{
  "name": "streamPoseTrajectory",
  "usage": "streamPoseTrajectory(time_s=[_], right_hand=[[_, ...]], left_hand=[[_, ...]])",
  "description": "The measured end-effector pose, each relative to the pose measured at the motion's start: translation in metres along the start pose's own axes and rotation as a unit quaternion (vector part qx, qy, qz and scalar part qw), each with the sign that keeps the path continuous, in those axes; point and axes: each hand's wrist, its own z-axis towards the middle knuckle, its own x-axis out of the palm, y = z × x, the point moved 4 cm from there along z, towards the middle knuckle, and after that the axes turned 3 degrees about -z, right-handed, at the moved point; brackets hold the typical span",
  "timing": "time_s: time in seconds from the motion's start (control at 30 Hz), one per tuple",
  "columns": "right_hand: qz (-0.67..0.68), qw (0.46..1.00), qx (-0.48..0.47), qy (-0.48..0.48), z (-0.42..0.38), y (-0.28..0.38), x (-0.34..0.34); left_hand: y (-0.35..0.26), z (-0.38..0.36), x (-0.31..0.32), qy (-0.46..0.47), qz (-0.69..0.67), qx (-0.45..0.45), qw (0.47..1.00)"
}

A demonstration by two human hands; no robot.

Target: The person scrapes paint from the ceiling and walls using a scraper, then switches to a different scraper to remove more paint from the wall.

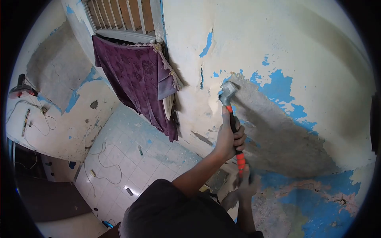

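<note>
A hammer [228,92] with a grey metal head and a black-and-red handle is held up at the wall. Its head overlaps the upper edge of a bare grey patch [278,137], where paint has come away. My left hand [230,139] is closed around the upper handle, thumb pointing along it toward the head. Lower down, my right hand [243,186] is closed at the handle's end, blurred by motion and partly in shadow. Flaking cream paint and blue paint [279,85] surround the patch.
A purple cloth [137,75] hangs below a barred window [119,16] at left. On the tiled floor [135,166] lie a long cable [119,174] and small objects. A dark brown panel [51,200] stands lower left, and a lamp-like fixture [23,89] hangs on the left wall.
</note>
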Motion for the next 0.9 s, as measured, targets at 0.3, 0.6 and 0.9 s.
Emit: streamPoseTrajectory(time_s=[0.3,0.6,0.9], right_hand=[[0.045,0.999,0.022,0.016,0.003,-0.008,0.009],[0.102,0.993,0.035,0.051,0.019,-0.051,0.032],[0.188,0.976,0.044,0.101,0.017,-0.090,0.082]], left_hand=[[-0.015,0.003,0.004,0.003,0.023,0.010,1.000],[-0.018,0.012,-0.013,-0.046,0.086,0.060,0.993],[-0.028,0.017,-0.043,-0.069,0.192,0.075,0.976]])
